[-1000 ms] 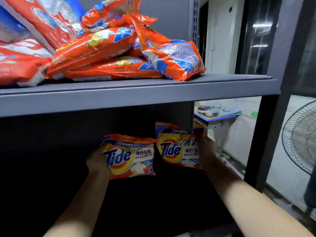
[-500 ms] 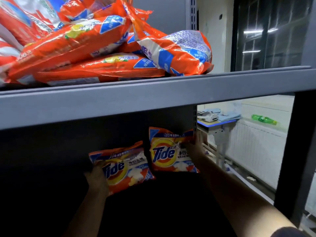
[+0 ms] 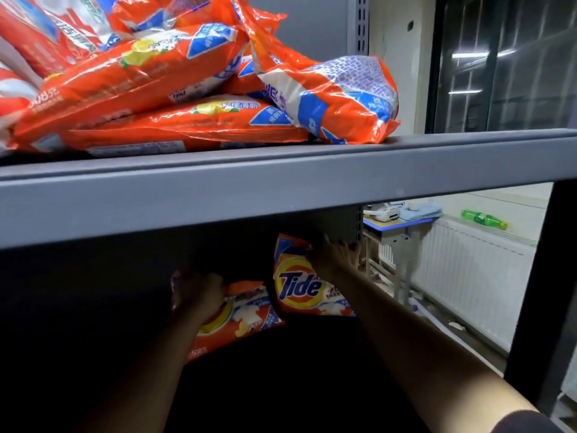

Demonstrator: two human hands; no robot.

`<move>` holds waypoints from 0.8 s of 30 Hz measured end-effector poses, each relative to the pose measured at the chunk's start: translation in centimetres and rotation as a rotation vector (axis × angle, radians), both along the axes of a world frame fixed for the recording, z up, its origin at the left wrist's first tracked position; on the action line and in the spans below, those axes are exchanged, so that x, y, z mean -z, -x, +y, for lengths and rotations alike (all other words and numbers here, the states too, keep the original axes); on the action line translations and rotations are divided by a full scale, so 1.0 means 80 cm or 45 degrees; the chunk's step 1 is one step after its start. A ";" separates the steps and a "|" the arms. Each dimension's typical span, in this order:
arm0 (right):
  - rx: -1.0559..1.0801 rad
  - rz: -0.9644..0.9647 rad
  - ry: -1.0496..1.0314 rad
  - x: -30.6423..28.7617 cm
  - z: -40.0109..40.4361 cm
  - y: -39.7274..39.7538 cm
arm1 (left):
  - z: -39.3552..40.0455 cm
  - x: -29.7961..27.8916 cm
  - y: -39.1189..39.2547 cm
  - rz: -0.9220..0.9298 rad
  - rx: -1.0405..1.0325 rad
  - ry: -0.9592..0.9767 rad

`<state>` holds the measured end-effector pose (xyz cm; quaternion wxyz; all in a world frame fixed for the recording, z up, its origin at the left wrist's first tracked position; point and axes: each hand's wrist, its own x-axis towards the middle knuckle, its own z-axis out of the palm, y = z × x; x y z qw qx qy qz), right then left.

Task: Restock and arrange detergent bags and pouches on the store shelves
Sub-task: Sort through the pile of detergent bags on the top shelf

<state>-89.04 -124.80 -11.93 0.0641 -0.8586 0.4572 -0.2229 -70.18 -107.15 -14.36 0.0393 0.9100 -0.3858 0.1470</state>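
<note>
grey shelf (image 3: 281, 179), orange detergent bags (image 3: 187, 120) piled on it

Just above both hands, the thick grey metal upper shelf (image 3: 281, 185) roofs the dark lower bay, so they can pass only under its front edge. Left of the left hand (image 3: 199, 295) the bay is open and dark. Between the hands two orange Tide detergent pouches (image 3: 299, 285) fill the space. Just right of the right hand (image 3: 335, 254) stands the grey slotted rear upright (image 3: 356, 226); nearer, beside the right forearm, the dark front post (image 3: 540, 292) blocks that side.
</note>
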 end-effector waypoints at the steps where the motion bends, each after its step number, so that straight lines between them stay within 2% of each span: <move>1: 0.002 0.034 -0.017 -0.001 0.003 -0.001 | 0.001 -0.003 0.003 -0.079 0.004 0.061; 3: -0.026 0.069 -0.032 -0.005 0.010 -0.001 | 0.001 -0.013 0.007 -0.039 0.050 0.311; 6: -0.033 0.020 0.144 -0.018 0.018 -0.002 | -0.009 -0.035 0.013 0.132 0.167 0.633; 9: -0.034 -0.113 0.290 -0.023 0.022 0.002 | -0.019 -0.044 0.028 0.239 0.281 0.705; 15: -0.098 -0.351 0.286 -0.032 0.011 0.023 | -0.034 -0.043 0.036 0.384 0.211 0.849; 17: -0.164 -0.365 0.323 -0.037 0.006 0.028 | -0.039 -0.043 0.037 0.410 0.211 0.876; 20: -0.343 -0.531 0.352 -0.038 -0.001 0.032 | -0.045 -0.041 0.039 0.459 0.216 0.843; 23: -0.335 -0.353 0.309 -0.024 -0.018 0.023 | -0.050 -0.044 0.045 0.563 0.292 0.891; 24: -0.331 -0.281 0.201 -0.016 -0.024 0.018 | -0.051 -0.044 0.048 0.608 0.344 0.941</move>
